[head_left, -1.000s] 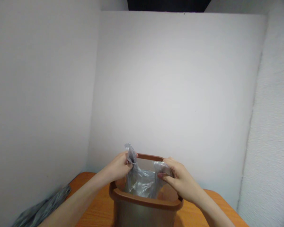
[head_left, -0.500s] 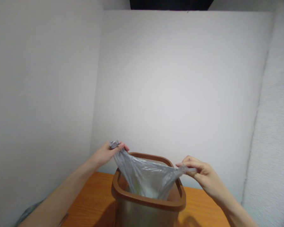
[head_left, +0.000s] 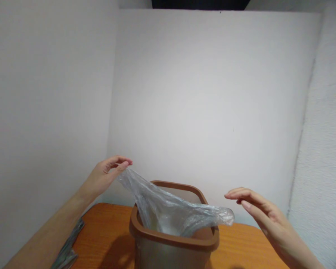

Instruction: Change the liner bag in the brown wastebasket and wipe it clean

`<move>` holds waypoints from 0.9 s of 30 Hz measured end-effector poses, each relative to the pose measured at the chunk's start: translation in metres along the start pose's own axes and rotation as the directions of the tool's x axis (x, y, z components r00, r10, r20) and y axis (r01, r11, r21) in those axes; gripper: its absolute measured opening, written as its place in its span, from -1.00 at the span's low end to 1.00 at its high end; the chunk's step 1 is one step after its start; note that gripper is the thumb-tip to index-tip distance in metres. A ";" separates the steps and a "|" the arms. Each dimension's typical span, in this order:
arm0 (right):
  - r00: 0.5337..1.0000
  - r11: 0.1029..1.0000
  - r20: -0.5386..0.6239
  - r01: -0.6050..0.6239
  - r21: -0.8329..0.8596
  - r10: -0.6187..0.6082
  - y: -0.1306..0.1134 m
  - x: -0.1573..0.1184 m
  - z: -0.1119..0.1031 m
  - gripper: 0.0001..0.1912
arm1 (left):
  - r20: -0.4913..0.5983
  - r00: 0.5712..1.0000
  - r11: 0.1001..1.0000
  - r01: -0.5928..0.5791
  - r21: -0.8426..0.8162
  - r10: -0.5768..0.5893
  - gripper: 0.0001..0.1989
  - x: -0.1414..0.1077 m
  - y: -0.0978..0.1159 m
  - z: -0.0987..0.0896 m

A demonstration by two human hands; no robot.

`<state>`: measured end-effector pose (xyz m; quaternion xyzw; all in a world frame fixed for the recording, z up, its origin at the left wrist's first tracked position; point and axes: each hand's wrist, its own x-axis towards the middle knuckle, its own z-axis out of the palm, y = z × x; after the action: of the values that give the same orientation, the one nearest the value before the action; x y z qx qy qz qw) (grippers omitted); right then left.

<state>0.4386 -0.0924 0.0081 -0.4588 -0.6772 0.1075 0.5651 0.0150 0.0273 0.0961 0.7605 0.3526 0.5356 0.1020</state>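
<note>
A thin, translucent grey plastic bag (head_left: 170, 209) sits partly inside a waste bin (head_left: 173, 241), its wrinkled, glossy film draped across the opening. The bin has rounded corners, a thick, smooth brown rim and a semi-transparent, greyish-brown body. The bag's left corner stretches up to the left hand (head_left: 105, 175), whose thumb and fingers lie close together at the film; whether they pinch it, I cannot tell. Its right corner, bunched and shiny, pokes out past the rim. The right hand (head_left: 268, 215) is apart from it, just beside, thumb and fingers spread. Below is an orange-brown tabletop (head_left: 243, 243) with wood grain and a rounded far corner. Creased, dark grey-green film-like material (head_left: 68, 248) lies at its left edge, against a matte white wall (head_left: 44, 112).
</note>
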 end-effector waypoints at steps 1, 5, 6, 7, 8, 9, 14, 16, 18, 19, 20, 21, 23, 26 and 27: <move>1.000 0.999 -0.017 0.016 -0.041 -0.017 -0.006 0.000 0.003 -0.70 | 0.017 0.998 0.996 -0.064 0.054 0.063 -0.63 0.000 0.006 0.001; 0.991 0.947 0.022 0.131 -0.292 -0.130 -0.033 0.004 0.029 -0.74 | 0.321 0.897 0.867 -0.400 0.297 0.304 -0.66 -0.003 0.024 0.015; 0.987 0.917 0.056 0.159 -0.365 -0.149 -0.037 0.004 0.036 -0.75 | 0.389 0.854 0.799 -0.484 0.356 0.344 -0.66 -0.004 0.027 0.020; 0.983 0.883 0.095 0.181 -0.432 -0.155 -0.040 0.005 0.044 -0.77 | 0.430 0.820 0.723 -0.552 0.416 0.378 -0.67 -0.006 0.028 0.025; 0.980 0.849 0.129 0.196 -0.491 -0.152 -0.041 0.006 0.050 -0.78 | 0.449 0.793 0.646 -0.602 0.469 0.412 -0.71 -0.008 0.029 0.031; 0.978 0.817 0.151 0.203 -0.541 -0.143 -0.040 0.006 0.055 -0.80 | 0.457 0.770 0.578 -0.637 0.510 0.446 -0.76 -0.011 0.029 0.035; 0.983 0.738 0.176 0.155 -0.657 -0.050 -0.028 0.011 0.064 -0.92 | 0.534 0.704 0.414 -0.709 0.572 0.468 -0.91 -0.019 0.021 0.047; 0.980 0.762 0.196 0.142 -0.632 -0.021 -0.026 0.014 0.064 -0.95 | 0.538 0.739 0.417 -0.673 0.610 0.406 -0.93 -0.018 0.017 0.047; 0.977 0.790 0.213 0.151 -0.594 -0.027 -0.028 0.016 0.064 -0.92 | 0.529 0.757 0.435 -0.653 0.620 0.383 -0.93 -0.016 0.015 0.045; 0.975 0.799 0.215 0.167 -0.578 -0.048 -0.029 0.016 0.064 -0.91 | 0.525 0.753 0.453 -0.658 0.602 0.396 -0.90 -0.016 0.015 0.043; 0.974 0.804 0.213 0.189 -0.564 -0.080 -0.031 0.015 0.063 -0.90 | 0.519 0.743 0.476 -0.669 0.571 0.421 -0.89 -0.017 0.015 0.040; 0.970 0.805 0.208 0.220 -0.552 -0.122 -0.033 0.013 0.062 -0.90 | 0.506 0.732 0.499 -0.681 0.536 0.456 -0.90 -0.020 0.017 0.036; 0.947 0.788 0.206 0.318 -0.526 -0.245 -0.035 0.004 0.058 -0.89 | 0.471 0.694 0.519 -0.720 0.460 0.545 -0.90 -0.029 0.023 0.026; 0.870 0.710 0.205 0.485 -0.510 -0.448 -0.033 -0.017 0.050 -0.89 | 0.455 0.605 0.450 -0.794 0.409 0.654 -0.81 -0.051 0.033 0.009; 0.842 0.681 0.209 0.528 -0.508 -0.497 -0.031 -0.025 0.048 -0.88 | 0.463 0.566 0.404 -0.820 0.406 0.683 -0.79 -0.060 0.035 0.004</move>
<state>0.3804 -0.1109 -0.0041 -0.3896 -0.7947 -0.2405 0.3986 0.0227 -0.0356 0.0687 0.8822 0.1010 0.2978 -0.3506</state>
